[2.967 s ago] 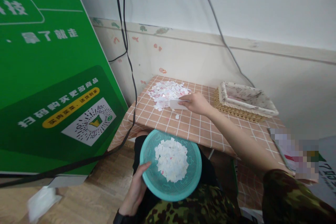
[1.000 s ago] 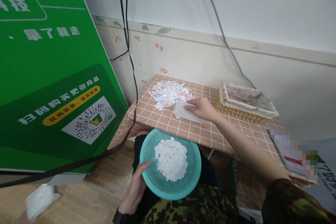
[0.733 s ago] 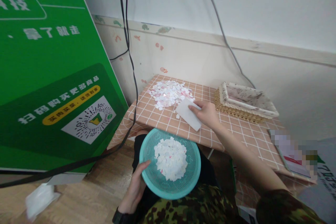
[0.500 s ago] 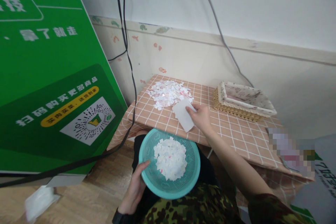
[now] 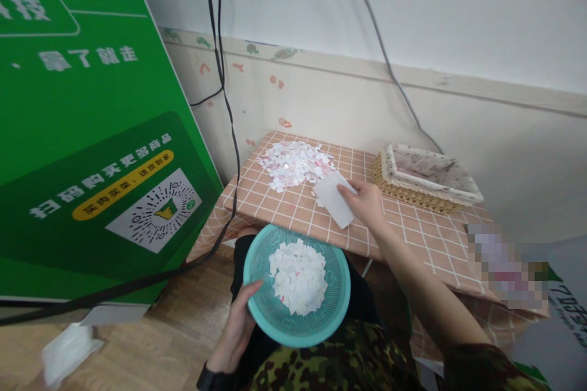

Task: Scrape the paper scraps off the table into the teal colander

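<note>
A heap of scraps (image 5: pixel 293 164) lies near the far left corner of the bench (image 5: pixel 440 241), a basket (image 5: pixel 410 194) right of it along the far edge. Before the front edge — a colander (image 5: pixel 340 296), more scraps (image 5: pixel 298 278) inside; past the left edge, a panel (image 5: pixel 151 98).

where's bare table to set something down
Brown checked tablecloth lies bare between right forearm and rectangular wicker basket, and narrowly before the white paper-scrap heap. Crowded: under that heap, and by the right hand with white card.
</note>
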The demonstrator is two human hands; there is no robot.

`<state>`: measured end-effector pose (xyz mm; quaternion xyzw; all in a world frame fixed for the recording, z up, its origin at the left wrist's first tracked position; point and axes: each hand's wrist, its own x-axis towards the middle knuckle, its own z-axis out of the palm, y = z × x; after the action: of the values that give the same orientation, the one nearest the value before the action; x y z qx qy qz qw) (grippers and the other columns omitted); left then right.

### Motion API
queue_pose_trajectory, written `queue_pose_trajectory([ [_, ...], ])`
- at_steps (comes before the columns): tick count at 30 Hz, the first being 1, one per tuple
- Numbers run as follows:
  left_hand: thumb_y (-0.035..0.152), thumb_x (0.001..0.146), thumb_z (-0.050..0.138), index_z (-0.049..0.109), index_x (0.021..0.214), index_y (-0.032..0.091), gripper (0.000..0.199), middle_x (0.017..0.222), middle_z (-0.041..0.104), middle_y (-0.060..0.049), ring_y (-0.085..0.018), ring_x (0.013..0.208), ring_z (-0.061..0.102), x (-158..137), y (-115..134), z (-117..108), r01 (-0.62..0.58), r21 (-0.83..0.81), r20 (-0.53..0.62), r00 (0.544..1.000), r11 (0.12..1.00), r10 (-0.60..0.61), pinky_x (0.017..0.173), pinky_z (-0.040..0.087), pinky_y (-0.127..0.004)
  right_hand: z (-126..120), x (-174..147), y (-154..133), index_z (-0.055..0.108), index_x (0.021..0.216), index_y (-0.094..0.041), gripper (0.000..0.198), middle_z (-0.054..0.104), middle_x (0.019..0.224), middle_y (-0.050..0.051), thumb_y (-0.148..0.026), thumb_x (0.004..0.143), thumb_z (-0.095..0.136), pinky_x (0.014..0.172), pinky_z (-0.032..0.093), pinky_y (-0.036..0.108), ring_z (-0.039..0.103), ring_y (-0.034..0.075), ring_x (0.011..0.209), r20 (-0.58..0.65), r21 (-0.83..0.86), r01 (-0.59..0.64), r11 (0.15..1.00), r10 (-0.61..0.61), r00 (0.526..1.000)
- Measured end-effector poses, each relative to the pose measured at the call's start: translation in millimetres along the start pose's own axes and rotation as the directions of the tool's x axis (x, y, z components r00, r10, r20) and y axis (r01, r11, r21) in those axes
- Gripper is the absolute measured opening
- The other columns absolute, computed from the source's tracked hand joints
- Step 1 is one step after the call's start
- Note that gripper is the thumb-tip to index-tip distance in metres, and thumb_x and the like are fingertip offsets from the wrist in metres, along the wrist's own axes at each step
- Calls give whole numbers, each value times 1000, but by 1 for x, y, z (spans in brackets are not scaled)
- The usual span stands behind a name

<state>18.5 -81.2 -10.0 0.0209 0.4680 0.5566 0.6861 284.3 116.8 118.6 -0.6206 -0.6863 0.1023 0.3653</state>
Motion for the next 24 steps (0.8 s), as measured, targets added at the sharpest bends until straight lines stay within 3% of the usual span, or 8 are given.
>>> queue_pose_trajectory([
  [5, 24, 71, 71, 72, 95, 10, 28, 97, 75, -10, -26, 92, 68, 1, -3, 2, -11, 22, 8, 1000, 1000, 11, 96, 45, -41, -15, 15, 0, 73, 103, -21, 32, 73, 98, 7, -41, 85, 56, 72, 49, 31, 69, 23, 84, 52, -10, 210, 978, -209, 976],
  [10, 24, 70, 71, 73, 90, 11, 24, 98, 75, -10, -28, 97, 67, 1, -3, 13, -8, 35, 34, 999, 999, 7, 96, 45, -42, -4, 5, -5, 71, 108, -24, 29, 74, 90, 6, -37, 89, 53, 66, 49, 29, 69, 20, 73, 160, -157, 400, 903, -376, 913],
  [13, 24, 70, 71, 73, 89, 11, 23, 93, 75, -10, -27, 91, 68, 1, -2, 16, -17, 26, 34, 999, 1000, 16, 94, 46, -42, -4, -13, -1, 70, 108, -25, 27, 74, 89, 4, -35, 91, 51, 64, 49, 27, 69, 18, 72, 212, -122, 472, 873, -441, 872],
  [18, 24, 72, 69, 72, 96, 12, 27, 98, 75, -10, -25, 88, 68, 4, -4, 13, -2, 10, 56, 998, 1000, 1, 94, 47, -41, -23, -48, 10, 70, 106, -24, 25, 74, 95, 3, -31, 91, 52, 63, 51, 25, 69, 16, 74, 212, -31, 474, 880, -457, 863],
  [24, 23, 72, 69, 72, 93, 9, 25, 97, 75, -10, -26, 91, 68, 1, -5, 16, 0, -5, 33, 999, 1000, 0, 95, 47, -40, -38, -61, 12, 71, 104, -23, 25, 74, 95, 5, -32, 90, 53, 69, 55, 28, 70, 18, 77, 97, -6, 373, 928, -371, 924],
])
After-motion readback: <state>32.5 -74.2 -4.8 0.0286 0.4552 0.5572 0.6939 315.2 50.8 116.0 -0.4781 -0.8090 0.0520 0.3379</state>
